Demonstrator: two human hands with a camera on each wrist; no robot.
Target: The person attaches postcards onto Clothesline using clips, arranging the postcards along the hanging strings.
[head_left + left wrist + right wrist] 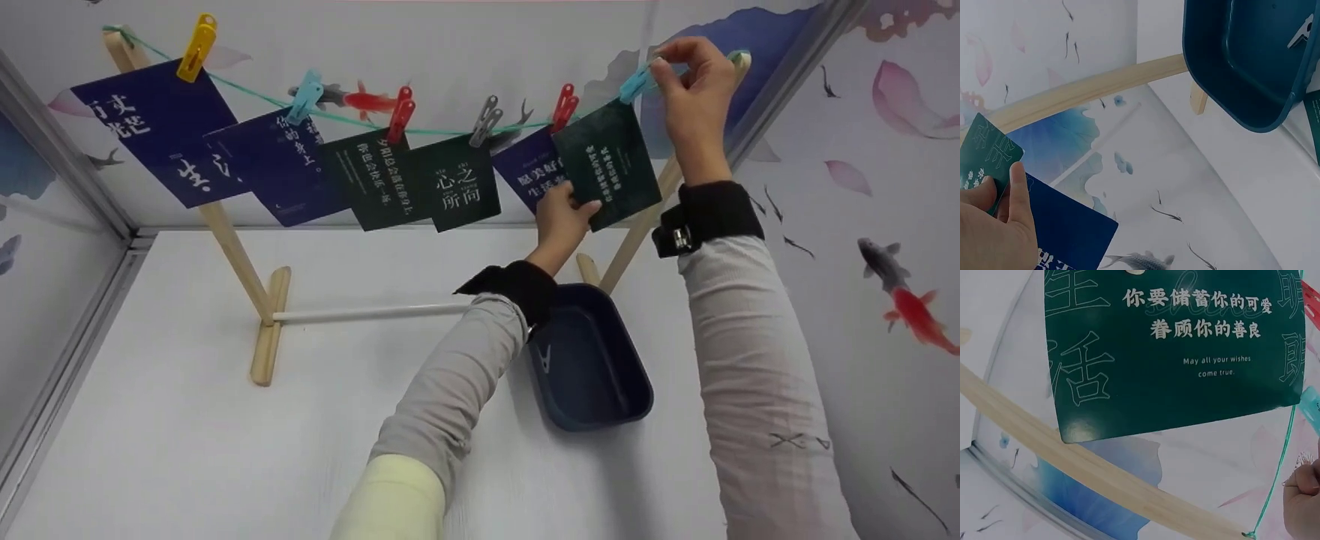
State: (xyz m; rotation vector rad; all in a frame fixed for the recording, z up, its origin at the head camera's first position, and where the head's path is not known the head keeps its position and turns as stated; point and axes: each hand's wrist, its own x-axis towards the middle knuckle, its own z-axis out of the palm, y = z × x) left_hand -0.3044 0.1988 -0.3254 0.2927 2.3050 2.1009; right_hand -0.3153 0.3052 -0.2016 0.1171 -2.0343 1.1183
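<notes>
A dark green card [609, 165] with white lettering hangs tilted at the right end of a green string. My left hand [561, 221] pinches its lower left edge between thumb and fingers; the left wrist view shows the thumb lying across the green card [988, 157]. Up at the string, my right hand [697, 105] pinches a light blue clothespin [636, 82] at the card's upper right corner. Only part of that clothespin [1311, 405] and of the right hand [1304, 495] enters the right wrist view, so the clothespin's bite on the card is not clear.
Several blue and green cards hang leftward, held by yellow [197, 49], blue [305, 97], red [401, 115] and grey [486, 121] clothespins. Wooden posts [238, 262] carry the string. Below the left forearm stands a dark blue basin [600, 375] with a pale clothespin [1302, 31] inside.
</notes>
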